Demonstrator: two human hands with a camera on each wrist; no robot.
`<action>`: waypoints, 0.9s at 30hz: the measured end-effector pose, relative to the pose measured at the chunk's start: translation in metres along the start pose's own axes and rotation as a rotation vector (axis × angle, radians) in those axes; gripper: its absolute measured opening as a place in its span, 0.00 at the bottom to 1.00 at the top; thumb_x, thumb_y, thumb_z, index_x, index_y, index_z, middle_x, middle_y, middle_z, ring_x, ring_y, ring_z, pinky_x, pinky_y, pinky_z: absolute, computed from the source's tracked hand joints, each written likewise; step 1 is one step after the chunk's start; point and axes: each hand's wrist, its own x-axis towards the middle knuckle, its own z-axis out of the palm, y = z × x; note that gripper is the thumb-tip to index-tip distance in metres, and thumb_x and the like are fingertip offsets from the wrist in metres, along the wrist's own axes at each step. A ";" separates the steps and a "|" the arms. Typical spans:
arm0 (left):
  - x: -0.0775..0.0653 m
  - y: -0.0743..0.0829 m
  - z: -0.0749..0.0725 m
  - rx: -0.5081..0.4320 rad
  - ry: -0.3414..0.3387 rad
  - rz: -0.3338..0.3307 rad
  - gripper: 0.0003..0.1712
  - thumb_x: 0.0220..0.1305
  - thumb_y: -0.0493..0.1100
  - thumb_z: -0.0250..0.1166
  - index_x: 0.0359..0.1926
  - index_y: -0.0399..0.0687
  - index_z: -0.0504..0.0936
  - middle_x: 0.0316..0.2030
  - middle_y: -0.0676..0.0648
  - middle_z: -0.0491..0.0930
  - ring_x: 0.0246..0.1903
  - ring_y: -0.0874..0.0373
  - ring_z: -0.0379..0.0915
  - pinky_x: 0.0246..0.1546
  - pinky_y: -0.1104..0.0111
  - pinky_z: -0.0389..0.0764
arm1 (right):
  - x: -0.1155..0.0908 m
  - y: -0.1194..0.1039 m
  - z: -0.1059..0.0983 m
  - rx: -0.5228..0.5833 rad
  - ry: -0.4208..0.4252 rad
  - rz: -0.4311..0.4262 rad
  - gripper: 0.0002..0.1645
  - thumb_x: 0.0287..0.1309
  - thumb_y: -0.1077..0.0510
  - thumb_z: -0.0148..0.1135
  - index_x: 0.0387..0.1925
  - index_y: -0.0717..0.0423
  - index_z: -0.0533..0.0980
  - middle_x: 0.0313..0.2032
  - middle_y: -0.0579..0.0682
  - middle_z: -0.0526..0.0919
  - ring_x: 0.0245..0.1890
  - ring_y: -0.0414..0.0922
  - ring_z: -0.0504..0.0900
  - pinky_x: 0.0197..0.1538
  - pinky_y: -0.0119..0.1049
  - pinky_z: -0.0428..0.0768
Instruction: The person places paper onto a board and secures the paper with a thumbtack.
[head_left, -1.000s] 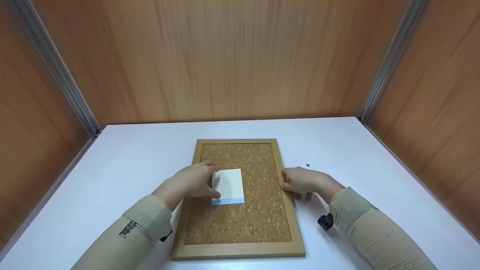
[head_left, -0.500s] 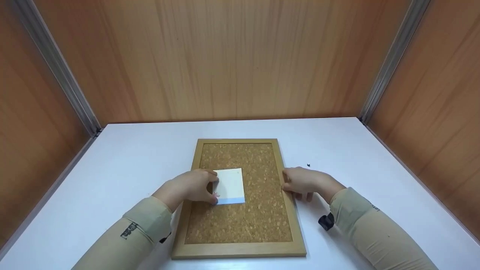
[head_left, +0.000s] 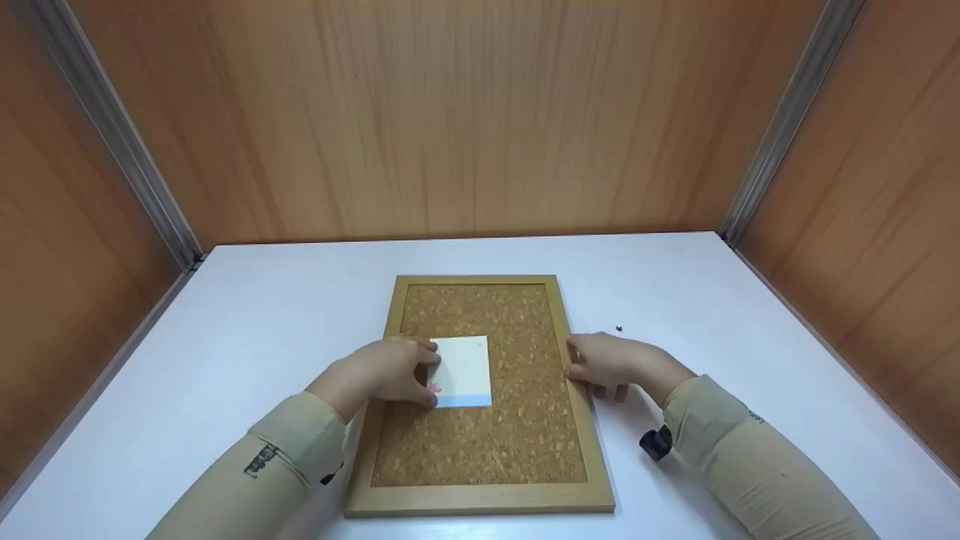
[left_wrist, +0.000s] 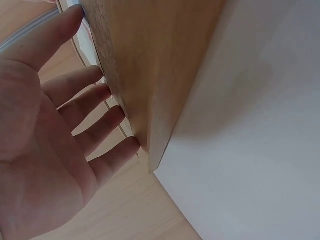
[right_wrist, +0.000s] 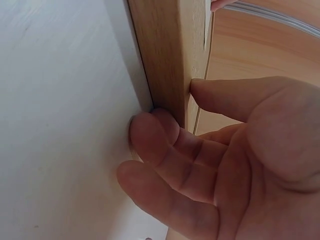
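A cork board [head_left: 480, 450] with a wooden frame lies flat on the white table. On its cork rests a square white paper [head_left: 463, 367] with a blue strip along its lower edge and a small pink mark at lower left. My left hand [head_left: 386, 370] touches the paper's left side, thumb near the lower corner and fingers higher up. In the left wrist view the fingers [left_wrist: 95, 135] are spread, their tips on the board. My right hand [head_left: 611, 362] grips the frame's right side, thumb on top and fingers against the outer edge [right_wrist: 160, 50].
A tiny dark object [head_left: 619, 328] lies on the table [head_left: 300, 300] beyond my right hand. Wooden panels [head_left: 465, 120] enclose the table at the back and both sides, with metal posts at the corners. A black wrist device [head_left: 656, 442] hangs below my right cuff.
My left hand has drawn back slightly to the paper's left edge, uncovering the pink mark, and its fingers came closer to the thumb. The right hand keeps its place on the frame.
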 end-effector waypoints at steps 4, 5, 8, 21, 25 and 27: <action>0.000 -0.001 0.000 0.003 -0.003 -0.003 0.37 0.56 0.56 0.78 0.65 0.51 0.81 0.70 0.51 0.72 0.71 0.44 0.63 0.68 0.48 0.66 | -0.001 0.000 -0.002 -0.051 0.013 -0.015 0.10 0.73 0.53 0.56 0.49 0.53 0.72 0.26 0.57 0.82 0.22 0.50 0.83 0.21 0.46 0.84; 0.001 -0.001 0.000 0.004 -0.003 -0.001 0.37 0.56 0.56 0.78 0.65 0.51 0.81 0.69 0.51 0.72 0.71 0.44 0.63 0.68 0.49 0.66 | -0.001 0.000 -0.003 -0.068 0.019 -0.021 0.13 0.73 0.52 0.57 0.52 0.53 0.73 0.25 0.57 0.82 0.21 0.50 0.83 0.21 0.46 0.84; 0.002 -0.001 0.000 -0.003 -0.005 0.005 0.37 0.55 0.56 0.78 0.65 0.50 0.81 0.69 0.51 0.72 0.71 0.45 0.64 0.68 0.49 0.67 | -0.003 0.001 -0.009 -0.098 0.051 -0.046 0.25 0.72 0.50 0.59 0.64 0.56 0.72 0.27 0.55 0.83 0.21 0.49 0.83 0.22 0.46 0.84; 0.001 0.000 -0.003 -0.049 -0.013 -0.013 0.37 0.55 0.55 0.79 0.64 0.50 0.82 0.70 0.51 0.71 0.70 0.46 0.65 0.68 0.49 0.68 | -0.022 0.016 -0.068 -0.114 0.463 -0.252 0.33 0.69 0.51 0.64 0.69 0.61 0.70 0.58 0.62 0.80 0.61 0.58 0.77 0.62 0.57 0.75; 0.001 0.000 -0.002 -0.052 -0.015 -0.010 0.37 0.55 0.54 0.80 0.64 0.50 0.82 0.70 0.50 0.71 0.70 0.45 0.64 0.68 0.49 0.67 | -0.025 0.028 -0.077 -0.115 0.515 -0.234 0.32 0.69 0.52 0.64 0.69 0.60 0.70 0.62 0.63 0.77 0.65 0.61 0.73 0.66 0.60 0.70; 0.001 0.000 -0.002 -0.058 -0.016 -0.013 0.37 0.54 0.54 0.80 0.64 0.50 0.82 0.70 0.50 0.71 0.71 0.45 0.64 0.68 0.48 0.66 | -0.023 0.036 -0.079 -0.113 0.527 -0.208 0.32 0.69 0.52 0.64 0.69 0.60 0.70 0.63 0.63 0.75 0.65 0.62 0.72 0.66 0.61 0.69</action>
